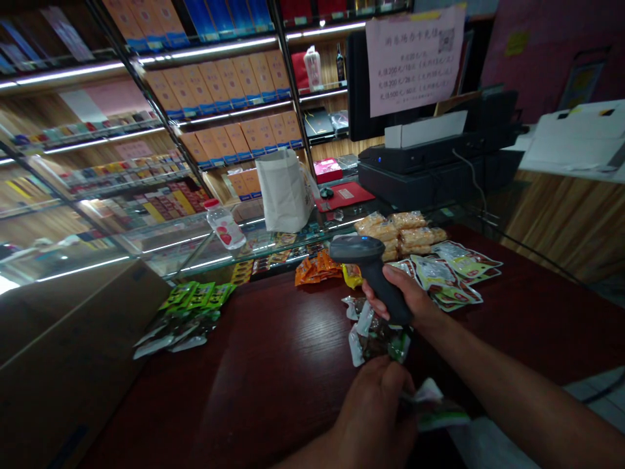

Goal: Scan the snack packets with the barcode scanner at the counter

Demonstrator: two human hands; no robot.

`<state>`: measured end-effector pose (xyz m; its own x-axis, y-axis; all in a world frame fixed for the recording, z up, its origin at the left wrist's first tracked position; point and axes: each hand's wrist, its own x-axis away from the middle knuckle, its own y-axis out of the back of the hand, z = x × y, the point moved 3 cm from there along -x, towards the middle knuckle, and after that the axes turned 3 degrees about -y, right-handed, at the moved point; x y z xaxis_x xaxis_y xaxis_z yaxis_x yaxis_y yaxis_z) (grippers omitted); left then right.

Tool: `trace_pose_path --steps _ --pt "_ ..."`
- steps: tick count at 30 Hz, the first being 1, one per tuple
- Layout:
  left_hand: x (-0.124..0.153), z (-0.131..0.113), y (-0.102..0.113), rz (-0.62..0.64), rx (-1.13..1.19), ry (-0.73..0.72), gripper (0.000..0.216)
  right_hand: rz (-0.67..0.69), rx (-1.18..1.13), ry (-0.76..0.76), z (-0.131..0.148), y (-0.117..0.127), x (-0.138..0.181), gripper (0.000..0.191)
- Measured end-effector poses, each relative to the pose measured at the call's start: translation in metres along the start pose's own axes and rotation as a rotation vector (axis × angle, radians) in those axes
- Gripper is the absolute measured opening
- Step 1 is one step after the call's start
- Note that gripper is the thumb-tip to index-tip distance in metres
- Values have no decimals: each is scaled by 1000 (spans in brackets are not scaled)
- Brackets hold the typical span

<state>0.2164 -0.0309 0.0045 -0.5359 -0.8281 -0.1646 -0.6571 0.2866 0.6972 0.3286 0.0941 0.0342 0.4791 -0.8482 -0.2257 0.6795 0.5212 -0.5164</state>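
Your left hand [375, 407], low at 6 o'clock, is clamped on a blurred packet [442, 412] sticking out toward 3, long axis roughly 9-to-3. From that packet, the scanner [375, 270] lies at 11 o'clock, head toward 9, your right hand [418, 301] wrapped around its handle. Loose packets [378, 340] lie between on the desk [254, 365].

At the dark red tabletop [273, 365], the right-hand grip [410, 293] is wrapped round a grey scanner [375, 268], while the left-hand grip [375, 397] holds a blurred packet [437, 410]. Near the scanner lie dark packets [377, 340]; orange packets [317, 267] and stacked tan packs [415, 238] lie farther back. To the left, green-topped packets [199, 298] lie beside a cardboard box [97, 352]; beyond stand a white bag [286, 192] and a red-capped bottle [224, 226].
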Motion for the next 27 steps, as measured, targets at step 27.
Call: trace_pose_path --steps 27 --pt "34 152 141 -921 970 590 23 5 140 -330 -46 -22 17 42"
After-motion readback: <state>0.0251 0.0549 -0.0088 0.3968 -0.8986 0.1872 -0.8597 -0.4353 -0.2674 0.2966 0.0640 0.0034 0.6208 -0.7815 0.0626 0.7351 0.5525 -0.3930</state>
